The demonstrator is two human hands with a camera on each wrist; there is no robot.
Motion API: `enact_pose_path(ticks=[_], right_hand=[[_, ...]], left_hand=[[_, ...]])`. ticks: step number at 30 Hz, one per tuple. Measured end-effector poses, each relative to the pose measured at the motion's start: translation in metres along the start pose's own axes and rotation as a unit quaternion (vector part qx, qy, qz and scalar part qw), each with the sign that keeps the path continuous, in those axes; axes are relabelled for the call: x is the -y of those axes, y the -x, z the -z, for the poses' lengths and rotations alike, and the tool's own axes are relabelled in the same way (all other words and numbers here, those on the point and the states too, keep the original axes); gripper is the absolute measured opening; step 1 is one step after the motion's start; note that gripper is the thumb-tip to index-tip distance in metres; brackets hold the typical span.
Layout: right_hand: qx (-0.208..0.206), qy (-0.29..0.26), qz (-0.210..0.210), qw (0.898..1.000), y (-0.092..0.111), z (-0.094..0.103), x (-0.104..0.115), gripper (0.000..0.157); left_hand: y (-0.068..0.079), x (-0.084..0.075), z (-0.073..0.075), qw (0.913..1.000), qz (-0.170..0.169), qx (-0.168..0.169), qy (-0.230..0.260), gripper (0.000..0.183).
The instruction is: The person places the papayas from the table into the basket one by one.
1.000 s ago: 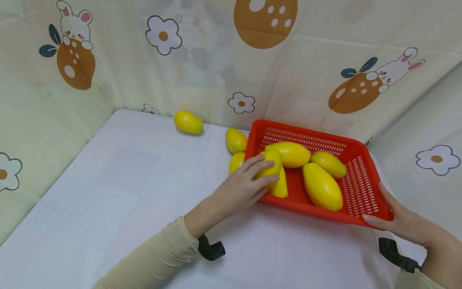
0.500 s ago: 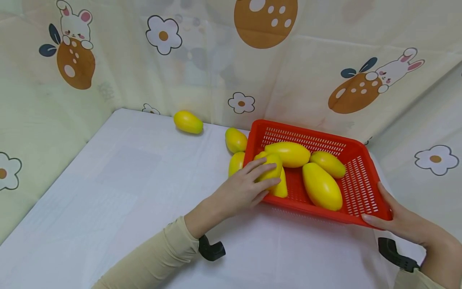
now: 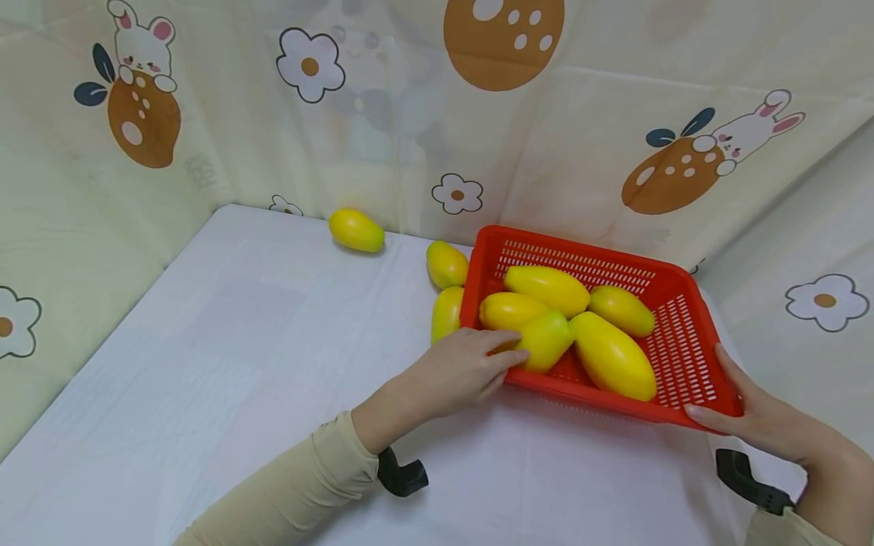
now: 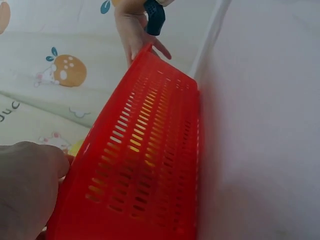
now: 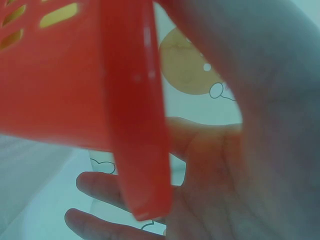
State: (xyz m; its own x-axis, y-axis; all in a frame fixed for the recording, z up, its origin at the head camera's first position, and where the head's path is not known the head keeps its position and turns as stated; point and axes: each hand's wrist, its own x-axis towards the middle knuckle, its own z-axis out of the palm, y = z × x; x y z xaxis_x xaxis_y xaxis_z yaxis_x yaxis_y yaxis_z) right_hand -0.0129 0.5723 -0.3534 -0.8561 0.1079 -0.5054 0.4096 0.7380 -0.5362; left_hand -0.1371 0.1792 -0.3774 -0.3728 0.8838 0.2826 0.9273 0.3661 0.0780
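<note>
Several yellow mangoes lie in a red plastic basket (image 3: 580, 396) at the right of the table. My left hand (image 3: 447, 371) reaches over the basket's near left corner. Its fingers touch the left end of a greenish-yellow mango (image 3: 546, 339), which lies against a larger mango (image 3: 614, 358). Behind these lie a mango (image 3: 510, 309) by the left wall and another mango (image 3: 548, 290) farther back. In the left wrist view, the basket wall hides my left fingertips. My right hand (image 3: 771, 413) holds the basket's right rim, thumb above and fingers outside, as the right wrist view shows.
Outside the basket's left wall lie two mangoes, a rear mango (image 3: 447, 265) and a nearer mango (image 3: 447, 312) partly hidden. A lone mango (image 3: 356, 230) rests at the table's back edge. A printed curtain (image 3: 382, 136) stands behind the white-covered table (image 3: 225, 341).
The mango under my left hand has come down lower and to the right in the basket, uncovering another beside the left wall. My left hand has lowered slightly; the right hand keeps still.
</note>
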Motion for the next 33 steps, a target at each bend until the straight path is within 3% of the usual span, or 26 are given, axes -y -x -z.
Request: enact_pose_path(ticks=[10, 21, 24, 27, 33], right_hand=[[-0.004, -0.006, 0.005, 1.0, -0.002, -0.001, -0.004, 0.107], [-0.003, -0.002, 0.01, 1.0, -0.002, -0.001, -0.002, 0.105], [-0.004, -0.001, 0.013, 1.0, -0.002, 0.0, -0.002, 0.104], [-0.003, -0.002, 0.009, 1.0, -0.002, -0.001, -0.002, 0.105], [0.0, -0.001, 0.006, 1.0, -0.003, -0.001, -0.006, 0.106]], left_hand=[[-0.002, -0.016, -0.008, 0.997, 0.001, 0.073, -0.026, 0.055], [-0.009, -0.033, -0.007, 0.9932, -0.043, 0.106, -0.025, 0.055], [-0.01, -0.034, -0.007, 0.9938, -0.06, 0.092, -0.015, 0.053], [-0.009, -0.033, -0.006, 0.996, -0.069, 0.056, 0.004, 0.049], [-0.01, -0.017, 0.001, 0.9944, -0.063, -0.08, 0.029, 0.04]])
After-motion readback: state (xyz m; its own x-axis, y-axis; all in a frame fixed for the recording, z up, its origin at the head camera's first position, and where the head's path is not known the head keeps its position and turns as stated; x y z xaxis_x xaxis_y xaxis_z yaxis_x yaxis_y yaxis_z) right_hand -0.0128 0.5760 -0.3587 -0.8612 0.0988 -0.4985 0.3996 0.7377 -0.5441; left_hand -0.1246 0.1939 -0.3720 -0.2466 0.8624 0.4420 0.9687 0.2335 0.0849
